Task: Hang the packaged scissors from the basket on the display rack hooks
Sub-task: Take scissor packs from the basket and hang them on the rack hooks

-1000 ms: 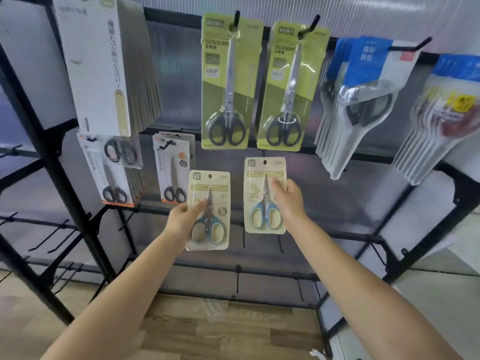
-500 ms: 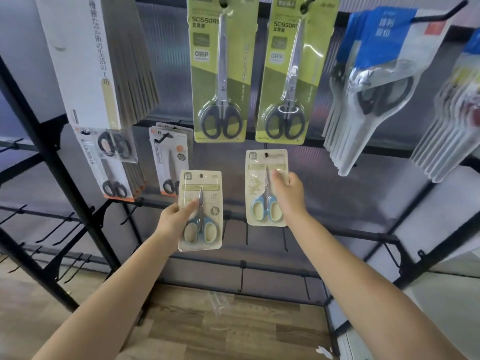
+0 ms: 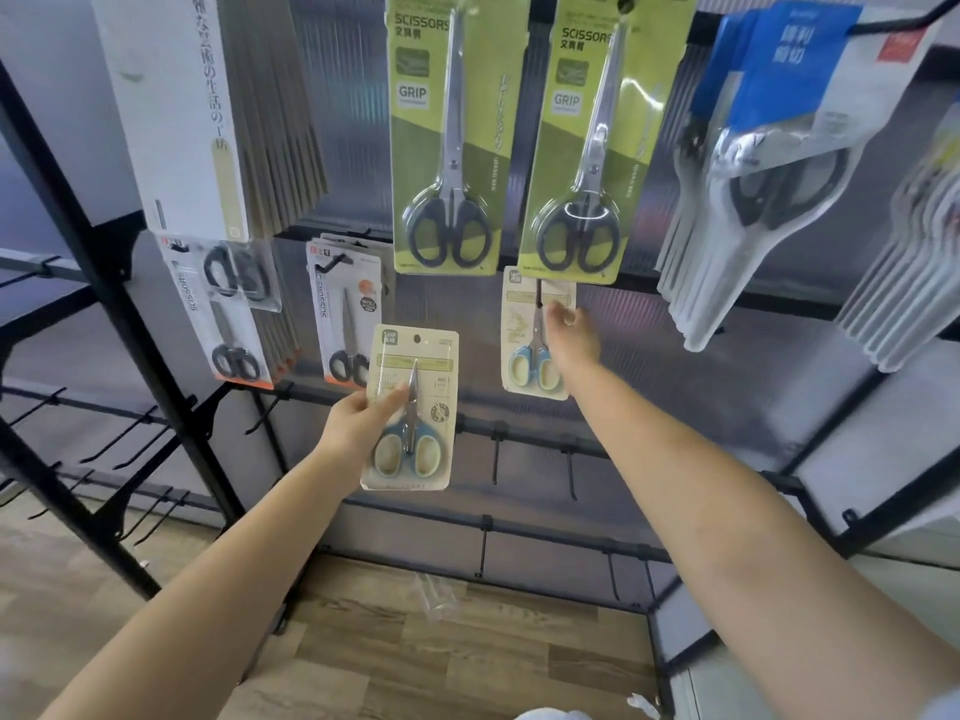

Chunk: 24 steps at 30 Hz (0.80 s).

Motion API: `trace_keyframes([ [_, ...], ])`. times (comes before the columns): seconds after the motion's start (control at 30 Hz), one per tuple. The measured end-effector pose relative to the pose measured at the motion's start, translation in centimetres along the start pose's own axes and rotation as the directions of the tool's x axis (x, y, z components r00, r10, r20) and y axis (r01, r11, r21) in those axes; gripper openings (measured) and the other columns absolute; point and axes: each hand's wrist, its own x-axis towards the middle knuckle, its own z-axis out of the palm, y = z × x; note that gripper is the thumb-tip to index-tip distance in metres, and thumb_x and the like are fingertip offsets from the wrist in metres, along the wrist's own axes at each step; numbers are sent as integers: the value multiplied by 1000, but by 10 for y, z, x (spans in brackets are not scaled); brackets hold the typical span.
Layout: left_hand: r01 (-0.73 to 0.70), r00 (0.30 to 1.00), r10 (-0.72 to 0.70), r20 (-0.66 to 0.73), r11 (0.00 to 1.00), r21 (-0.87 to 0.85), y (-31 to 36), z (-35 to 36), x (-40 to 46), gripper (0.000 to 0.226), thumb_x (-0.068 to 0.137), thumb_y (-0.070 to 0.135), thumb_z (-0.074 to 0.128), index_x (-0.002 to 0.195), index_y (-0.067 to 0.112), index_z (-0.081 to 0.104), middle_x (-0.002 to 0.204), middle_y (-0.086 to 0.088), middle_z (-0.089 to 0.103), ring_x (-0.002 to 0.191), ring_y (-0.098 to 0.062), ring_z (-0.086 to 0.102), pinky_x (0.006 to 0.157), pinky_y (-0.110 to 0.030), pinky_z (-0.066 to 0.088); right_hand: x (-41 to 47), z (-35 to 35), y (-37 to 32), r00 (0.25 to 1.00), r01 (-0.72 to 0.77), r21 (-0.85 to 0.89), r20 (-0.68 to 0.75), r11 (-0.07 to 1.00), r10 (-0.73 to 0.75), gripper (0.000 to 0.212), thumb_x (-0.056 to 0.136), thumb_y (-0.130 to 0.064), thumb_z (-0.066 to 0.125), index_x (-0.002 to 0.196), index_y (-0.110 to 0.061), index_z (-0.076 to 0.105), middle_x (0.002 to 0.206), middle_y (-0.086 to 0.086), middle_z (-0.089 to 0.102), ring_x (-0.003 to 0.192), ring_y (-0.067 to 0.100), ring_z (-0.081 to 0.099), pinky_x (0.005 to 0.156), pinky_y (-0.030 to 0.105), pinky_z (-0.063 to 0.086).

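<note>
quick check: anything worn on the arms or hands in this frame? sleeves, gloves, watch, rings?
Nothing worn that shows. Both forearms are bare up to the frame edge, with no sleeves in view. The left hand and right hand have no gloves, and no watch, bracelet or wrist strap. No rings visible, though some fingers are hidden behind the packs.

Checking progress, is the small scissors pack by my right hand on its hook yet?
On: the hook passes through the pack top.
</note>
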Motion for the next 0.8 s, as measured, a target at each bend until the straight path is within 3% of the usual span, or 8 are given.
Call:
trace_keyframes([
  [0.1,-13,1000,13,20,1000,-18,2,2,-1,19,89,30,63,97,13,64,92,-3,68,78,-17,65,71,-29,52,4,-2,-3,999,-10,-78,31,997,13,44,99,-38,34,129,-7,43,137,9,49,120,30,50,90,33,40],
  [0.2,-21,998,22,55,1000,-19,5,5,-2,14,89,29,62,93,16,63,89,-1,68,76,-15,64,66,-27,51,5,-8,-1,999,20,-125,37,992,-15,42,98,-37,41,128,-7,43,133,10,51,116,29,52,82,31,39],
  [0.33,-31,994,28,109,999,20,2,12,-2,16,88,31,63,91,15,62,86,0,68,75,-15,63,66,-28,51,-13,-24,7,981,194,-146,15,970,-194,41,95,-27,53,130,-7,44,130,10,51,112,22,53,79,25,39],
  [0.43,-45,985,27,170,993,105,-4,23,-1,24,85,35,65,92,12,63,90,-4,69,80,-18,64,75,-31,52,-34,-37,12,945,316,-165,144,934,-294,38,95,-27,52,129,-8,48,121,6,58,103,13,55,80,22,39],
  [0.57,-47,966,8,260,989,142,-9,43,-4,36,84,35,66,102,4,64,95,-8,70,81,-19,65,75,-33,52,-51,-49,20,917,357,-204,262,911,-301,44,96,-31,50,135,-11,44,126,4,57,111,15,56,86,21,40],
  [0.67,-52,946,11,323,991,120,-9,57,-10,29,85,32,66,98,6,64,89,-5,69,79,-18,64,68,-27,50,-58,-56,25,916,353,-226,283,908,-285,37,96,-29,50,129,-12,50,120,2,61,104,13,57,85,23,42],
  [0.8,-67,932,27,362,993,101,-10,66,-15,18,87,29,65,92,12,64,91,-3,70,82,-17,65,73,-29,53,-65,-63,31,901,383,-219,302,897,-311,19,94,-22,54,109,-12,60,103,5,68,86,15,64,80,28,52],
])
